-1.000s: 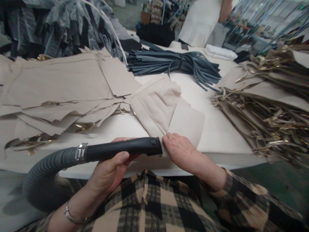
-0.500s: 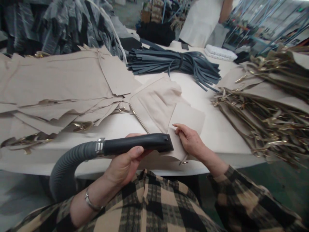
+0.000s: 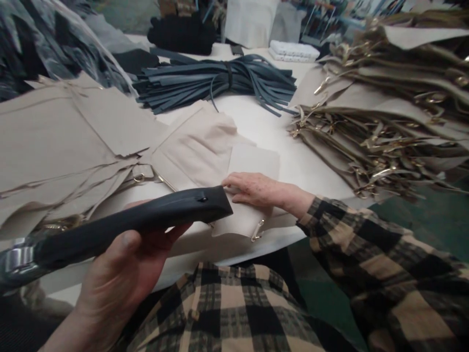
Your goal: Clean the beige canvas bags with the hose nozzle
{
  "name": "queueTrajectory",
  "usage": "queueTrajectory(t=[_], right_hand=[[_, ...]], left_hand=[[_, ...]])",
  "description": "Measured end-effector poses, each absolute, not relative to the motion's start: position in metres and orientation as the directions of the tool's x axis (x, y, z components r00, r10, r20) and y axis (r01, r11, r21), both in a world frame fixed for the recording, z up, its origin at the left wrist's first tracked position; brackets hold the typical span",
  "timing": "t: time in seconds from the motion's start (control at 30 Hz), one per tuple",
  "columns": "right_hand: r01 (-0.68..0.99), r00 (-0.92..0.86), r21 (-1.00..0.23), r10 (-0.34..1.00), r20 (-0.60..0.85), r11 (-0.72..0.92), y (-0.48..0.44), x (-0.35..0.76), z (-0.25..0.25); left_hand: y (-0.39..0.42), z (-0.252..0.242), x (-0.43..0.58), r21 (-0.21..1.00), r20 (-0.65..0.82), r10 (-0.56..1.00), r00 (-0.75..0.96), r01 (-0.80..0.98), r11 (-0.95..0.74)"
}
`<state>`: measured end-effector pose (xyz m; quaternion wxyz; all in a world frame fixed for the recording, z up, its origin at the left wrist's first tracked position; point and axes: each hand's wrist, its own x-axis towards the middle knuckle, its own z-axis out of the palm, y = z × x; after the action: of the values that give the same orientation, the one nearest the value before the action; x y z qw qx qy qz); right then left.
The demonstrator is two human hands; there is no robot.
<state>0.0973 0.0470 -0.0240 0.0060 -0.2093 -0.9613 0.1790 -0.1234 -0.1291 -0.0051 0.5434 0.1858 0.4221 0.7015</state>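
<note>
My left hand is wrapped from below around a black vacuum nozzle with a flat, slanted mouth. A metal clamp joins it to the hose at the left edge. The mouth is close to the fingertips of my right hand, which rests with fingers stretched and slightly bent on a beige bag piece. A small gold clasp sits at that piece's lower corner. Under and behind it lies more beige material with a gold zip edge. My palm hides part of the piece.
Stacked beige bag pieces with gold rings lie on the left. A bundle of dark blue straps spans the table's back. Beige and brown pieces with gold fittings are heaped on the right. A white packet lies farther back.
My view has shifted to the right and down. The nozzle is closer to me and tilted more. My right hand has gone from raised, curled fingers to lying stretched across the beige piece.
</note>
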Motion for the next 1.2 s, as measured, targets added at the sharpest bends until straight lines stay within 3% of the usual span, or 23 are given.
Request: queueTrajectory(t=[0.23, 0.33, 0.53, 0.67, 0.8, 0.87, 1.1, 1.2], right_hand=[[0.328, -0.937, -0.357, 0.348, -0.009, 0.874, 0.051, 0.096, -0.022], [0.407, -0.892, -0.457, 0.451, -0.014, 0.791, 0.054, 0.105, -0.023], [0.384, -0.758, -0.61, 0.614, 0.219, 0.692, 0.058, 0.147, -0.017], [0.49, -0.669, -0.563, 0.701, 0.247, 0.666, 0.074, 0.159, -0.003], [0.703, -0.597, -0.338, 0.778, 0.198, 0.626, 0.096, 0.131, -0.01], [0.757, -0.554, -0.298, 0.813, 0.179, 0.581, 0.102, 0.113, -0.027], [0.646, -0.439, -0.497, 0.815, 0.379, 0.58, 0.105, 0.1, -0.078], [0.579, -0.58, -0.514, 0.763, 0.286, 0.633, 0.115, 0.114, -0.069]], left_hand=[[-0.129, -0.008, -0.125, 0.842, -0.145, 0.954, -0.263, -0.539, -0.021], [-0.132, -0.011, -0.139, 0.838, -0.184, 0.92, -0.346, -0.544, -0.037], [-0.14, -0.011, -0.156, 0.83, -0.24, 0.862, -0.446, -0.555, -0.057], [-0.14, -0.015, -0.152, 0.809, -0.258, 0.874, -0.413, -0.587, -0.039], [-0.14, -0.013, -0.14, 0.805, -0.242, 0.921, -0.304, -0.593, 0.016], [-0.141, -0.009, -0.134, 0.804, -0.223, 0.937, -0.27, -0.595, 0.02], [-0.143, -0.012, -0.123, 0.782, -0.25, 0.947, -0.201, -0.618, 0.076], [-0.141, -0.016, -0.122, 0.782, -0.264, 0.947, -0.184, -0.615, 0.099]])
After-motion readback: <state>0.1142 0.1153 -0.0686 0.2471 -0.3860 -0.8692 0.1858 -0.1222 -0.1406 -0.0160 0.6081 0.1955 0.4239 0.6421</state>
